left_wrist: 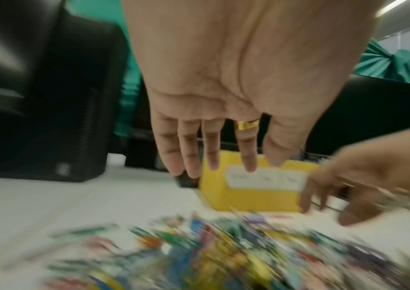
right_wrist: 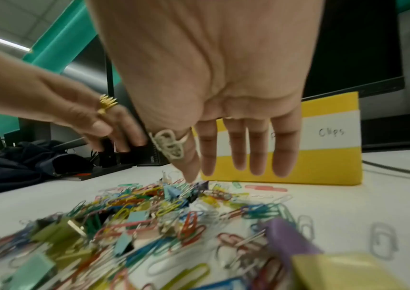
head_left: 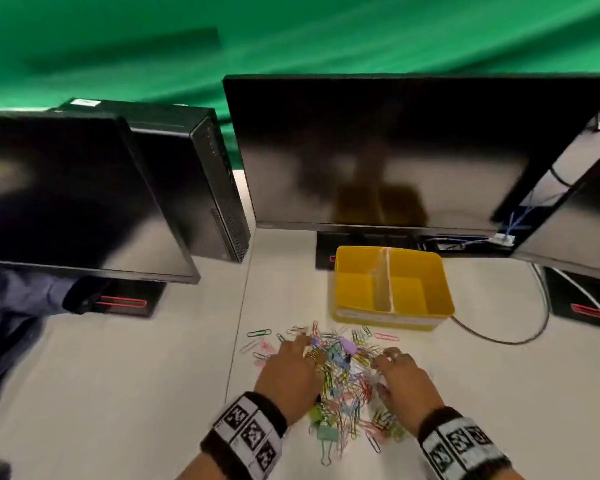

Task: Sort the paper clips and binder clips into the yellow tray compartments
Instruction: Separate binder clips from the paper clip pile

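- Paper clips and binder clips lie mixed in one coloured heap on the white desk, just in front of the yellow tray
- The yellow tray stands below the middle monitor; a divider splits it into two compartments, and both show only bare yellow floor
- A white label on the tray's near wall reads "Clips" on its right part; the rest is hidden behind fingers
- Left hand is palm down over the heap's left side, fingers straight and slightly spread, holding nothing; a gold ring sits on one finger
- Right hand is palm down over the heap's right side, fingers extended and pointing down, gripping nothing; whether the fingertips touch the clips I cannot tell
- Both wrists wear black bands with printed markers
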Motion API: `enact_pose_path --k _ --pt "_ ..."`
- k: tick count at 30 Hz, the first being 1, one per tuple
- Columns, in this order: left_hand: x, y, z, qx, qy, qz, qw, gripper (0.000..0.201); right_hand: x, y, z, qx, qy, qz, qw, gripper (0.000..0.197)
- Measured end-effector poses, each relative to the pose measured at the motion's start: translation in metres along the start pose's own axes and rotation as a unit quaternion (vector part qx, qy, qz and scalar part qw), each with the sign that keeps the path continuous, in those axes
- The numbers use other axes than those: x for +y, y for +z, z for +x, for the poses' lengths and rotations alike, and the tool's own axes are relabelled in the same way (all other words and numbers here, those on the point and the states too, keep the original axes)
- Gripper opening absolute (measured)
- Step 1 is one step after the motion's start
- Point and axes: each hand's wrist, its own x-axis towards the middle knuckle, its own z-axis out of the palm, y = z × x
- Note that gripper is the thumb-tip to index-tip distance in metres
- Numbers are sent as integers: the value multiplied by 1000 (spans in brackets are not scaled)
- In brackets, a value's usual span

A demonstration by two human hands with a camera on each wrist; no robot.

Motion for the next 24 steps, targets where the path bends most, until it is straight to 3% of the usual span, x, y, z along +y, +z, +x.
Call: enact_pose_path --k 3,7,14,17,20,22,24 --pt "22 33 13 -67 58 61 994 55 -7 9 -3 19 61 3 998 47" --pt "18 62 17 -130 26 135 982 73 -3 17 -12 -10 121 26 992 58" --pt "-13 56 14 -118 -7 169 979 61 5 24 -8 -20 22 27 999 54" --pt "-12 47 11 -84 -7 175 981 57 8 21 -11 -8 28 -11 1000 44" --pt "4 52 14 -33 48 146 988 54 10 20 -13 -1 64 -32 997 32" --pt "21 61 16 -35 106 139 984 45 9 21 -13 -12 64 -46 997 27" --pt "36 68 17 -51 123 133 982 43 10 21 -13 -11 53 -52 997 28"
